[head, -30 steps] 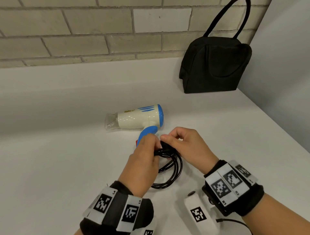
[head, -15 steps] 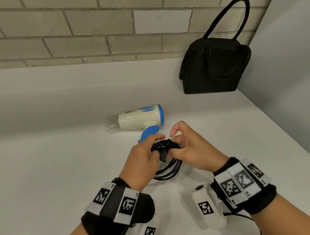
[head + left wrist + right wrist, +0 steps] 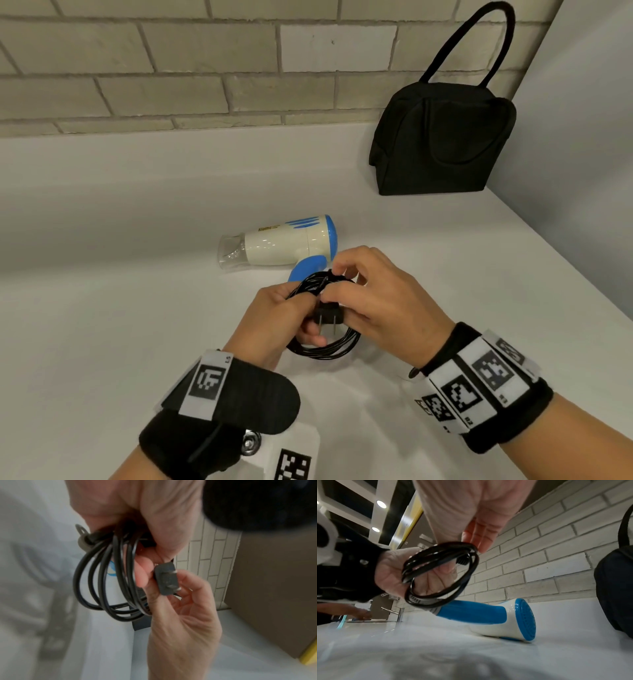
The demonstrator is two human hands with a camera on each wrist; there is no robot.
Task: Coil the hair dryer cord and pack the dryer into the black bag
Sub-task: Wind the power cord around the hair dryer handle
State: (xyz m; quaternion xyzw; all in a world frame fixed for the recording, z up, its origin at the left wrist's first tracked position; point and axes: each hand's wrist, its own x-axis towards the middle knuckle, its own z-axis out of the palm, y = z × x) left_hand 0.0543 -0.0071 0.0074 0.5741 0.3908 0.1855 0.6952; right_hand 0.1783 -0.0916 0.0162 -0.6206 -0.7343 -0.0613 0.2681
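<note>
The white and blue hair dryer (image 3: 287, 245) lies on its side on the white counter (image 3: 120, 325), nozzle to the left. Its black cord is wound into a coil (image 3: 329, 351) just in front of the handle. My left hand (image 3: 274, 322) grips one side of the coil (image 3: 426, 602), thumb on top. My right hand (image 3: 376, 301) pinches the cord's end at the top of the coil. The black plug (image 3: 329, 313) sits between both hands, prongs (image 3: 175, 588) pointing toward me. The black bag (image 3: 442, 144) stands upright at the back right corner, apart from my hands.
A brick wall (image 3: 205, 85) runs along the back, above a raised white ledge. A grey wall (image 3: 589, 154) bounds the counter on the right, behind the bag. In the right wrist view a tap (image 3: 399, 614) and another person's hand (image 3: 363, 615) show far off at the left.
The right hand has come back over the top of the coil with the cord's end. The plug now lies across the coil's front with its prongs toward me.
</note>
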